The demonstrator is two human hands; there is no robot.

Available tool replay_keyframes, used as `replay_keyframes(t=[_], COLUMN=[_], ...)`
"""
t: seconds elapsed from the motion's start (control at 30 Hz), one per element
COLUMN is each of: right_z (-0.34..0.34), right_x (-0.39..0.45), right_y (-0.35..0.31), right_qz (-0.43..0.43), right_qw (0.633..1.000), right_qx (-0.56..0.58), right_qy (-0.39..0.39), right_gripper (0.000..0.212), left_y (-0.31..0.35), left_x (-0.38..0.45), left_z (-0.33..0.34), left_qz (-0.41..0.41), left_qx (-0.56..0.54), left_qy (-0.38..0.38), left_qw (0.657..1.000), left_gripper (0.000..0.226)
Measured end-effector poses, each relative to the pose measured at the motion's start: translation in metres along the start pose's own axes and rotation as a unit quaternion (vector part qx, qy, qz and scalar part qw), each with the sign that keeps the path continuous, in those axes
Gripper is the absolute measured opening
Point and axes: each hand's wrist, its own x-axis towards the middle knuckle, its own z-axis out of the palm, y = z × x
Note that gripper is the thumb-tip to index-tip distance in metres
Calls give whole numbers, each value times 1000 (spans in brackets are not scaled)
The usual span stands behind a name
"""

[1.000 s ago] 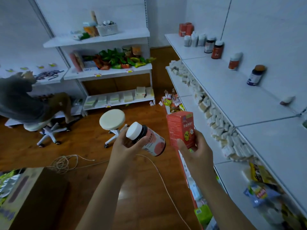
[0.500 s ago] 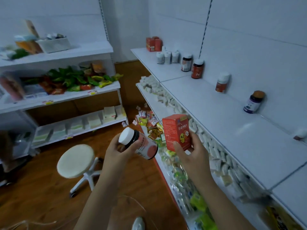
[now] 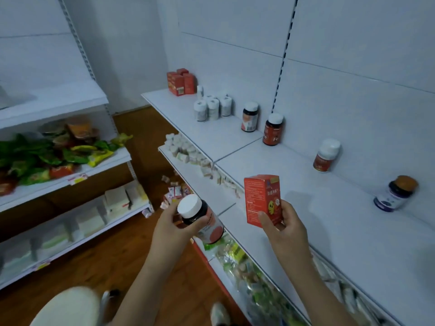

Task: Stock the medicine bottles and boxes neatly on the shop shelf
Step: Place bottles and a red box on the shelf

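White shop shelving lines two walls above a brown wooden floor, and the long top shelf [image 3: 317, 222] runs from near right to far left. At its far end stand red boxes [image 3: 180, 81], then a cluster of white bottles [image 3: 213, 108], then single bottles spaced along the back wall: two dark ones with white caps [image 3: 250, 116] [image 3: 273, 129], a white-capped red-labelled one [image 3: 326, 155] and a purple-labelled one with an orange cap [image 3: 395, 193].

The left hand [image 3: 174, 225] curls its fingers round a dark medicine bottle [image 3: 201, 218] with a white cap and pink label, held tilted, off the shelf's front edge. The right hand [image 3: 286, 228] grips a red medicine box [image 3: 262, 200] upright by its lower part, over the shelf's near front.

Lower shelves hold small white packets [image 3: 186, 149] and bagged goods [image 3: 237, 257]. The left-hand unit carries green and yellow snack packets [image 3: 56, 149]. A white stool [image 3: 68, 307] sits near left.
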Motion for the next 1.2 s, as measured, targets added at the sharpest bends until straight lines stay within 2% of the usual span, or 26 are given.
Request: replay_keyframes(t=[0.13,0.4,0.53,0.7,0.8,0.93,1.1,1.2], right_z=[34,99,121,137,144,146,150,154], right_x=[85,244,297,318,321,321,318,313], right_y=[14,27,33,36,39,39,31,23], right_qz=[8,55,90,104,109,130,125,124], right_qw=[1000,989,988,983,978,961,946,934], right_qx=[18,98,94,79,66,80,70,75], right_qy=[24,92,82,126,163,229,289,326], right_gripper=[31,23,31,45,53,53,55,55], left_y=[-4,32,42,38,46,51,27,-4], left_x=[87,274,341,392,422,449,467,475], left_z=[5,31,51,74,90,113,138,140], left_qz=[5,28,58,73,115,177,265,296], left_qx=[19,89,95,114,127,127,156,226], left_qy=[-25,-117,-147,-183,-216,-262,-328,-347], left_qw=[1000,989,983,974,961,940,893,861], left_gripper=[57,60,58,59,57,58,63,55])
